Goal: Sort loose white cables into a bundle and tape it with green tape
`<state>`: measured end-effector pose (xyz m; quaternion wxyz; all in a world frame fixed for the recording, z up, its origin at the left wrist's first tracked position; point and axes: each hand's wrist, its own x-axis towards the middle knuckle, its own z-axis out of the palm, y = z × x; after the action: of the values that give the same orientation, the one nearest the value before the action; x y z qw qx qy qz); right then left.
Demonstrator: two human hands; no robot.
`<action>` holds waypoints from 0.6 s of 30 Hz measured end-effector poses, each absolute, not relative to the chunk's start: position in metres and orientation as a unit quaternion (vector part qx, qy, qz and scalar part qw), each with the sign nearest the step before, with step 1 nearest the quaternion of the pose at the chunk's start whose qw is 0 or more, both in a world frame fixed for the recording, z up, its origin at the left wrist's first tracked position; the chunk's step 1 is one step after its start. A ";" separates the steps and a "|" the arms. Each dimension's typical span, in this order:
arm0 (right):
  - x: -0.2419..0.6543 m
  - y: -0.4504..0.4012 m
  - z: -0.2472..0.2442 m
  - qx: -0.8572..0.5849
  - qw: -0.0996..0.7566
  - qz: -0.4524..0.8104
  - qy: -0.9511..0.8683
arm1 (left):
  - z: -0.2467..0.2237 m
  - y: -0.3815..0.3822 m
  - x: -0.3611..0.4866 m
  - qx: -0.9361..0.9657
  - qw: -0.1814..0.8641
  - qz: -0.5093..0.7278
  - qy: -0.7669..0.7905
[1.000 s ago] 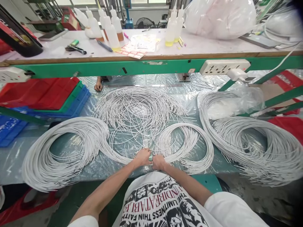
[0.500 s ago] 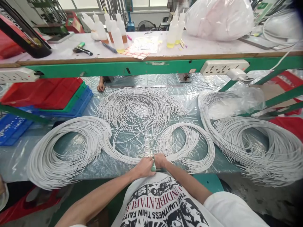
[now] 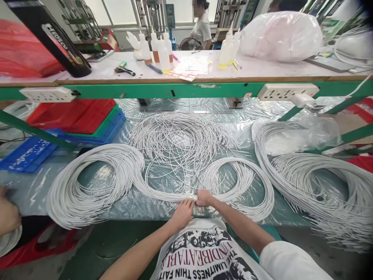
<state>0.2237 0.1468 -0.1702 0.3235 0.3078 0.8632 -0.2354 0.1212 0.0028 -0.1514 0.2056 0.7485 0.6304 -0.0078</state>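
A bundle of white cables runs along the near edge of the table, joining a large coil on the left to a smaller coil on the right. My right hand is closed around this bundle near its middle. Just left of it, my left hand lies with fingers stretched forward, their tips at the bundle's underside. Beyond my hands spreads a loose tangle of white cables. What lies under my palms is hidden.
Another large cable coil hangs over the right table edge. Red bins stack at the left beside a blue tray. A green-edged shelf with bottles crosses ahead. At the far left shows another person's arm.
My left hand has let go of the small greenish object it held and lowered its fingers beside the bundle. My right hand stays on the cables. The view has shifted.
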 end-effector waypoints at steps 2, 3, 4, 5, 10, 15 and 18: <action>0.224 0.148 -0.170 0.308 0.317 -0.234 0.866 | -0.154 -0.003 0.119 0.736 0.242 0.021 0.632; 0.224 0.148 -0.169 0.309 0.312 -0.234 0.867 | -0.154 -0.006 0.117 0.715 0.278 0.047 0.640; 0.224 0.148 -0.168 0.309 0.307 -0.235 0.869 | -0.154 -0.009 0.116 0.685 0.318 0.073 0.651; 0.225 0.149 -0.167 0.310 0.303 -0.235 0.870 | -0.155 -0.011 0.115 0.650 0.356 0.096 0.664; 0.226 0.151 -0.158 0.314 0.285 -0.234 0.875 | -0.164 -0.011 0.119 0.553 0.451 0.141 0.687; 0.227 0.152 -0.151 0.310 0.277 -0.226 0.881 | -0.179 0.003 0.135 0.490 0.481 0.180 0.705; 0.228 0.149 -0.147 0.305 0.276 -0.227 0.883 | -0.188 0.013 0.144 0.444 0.490 0.176 0.730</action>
<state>0.2277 0.1493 -0.1475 0.2755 0.3051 0.8828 -0.2274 0.1439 0.0134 -0.1884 0.4899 0.4436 0.7296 0.1755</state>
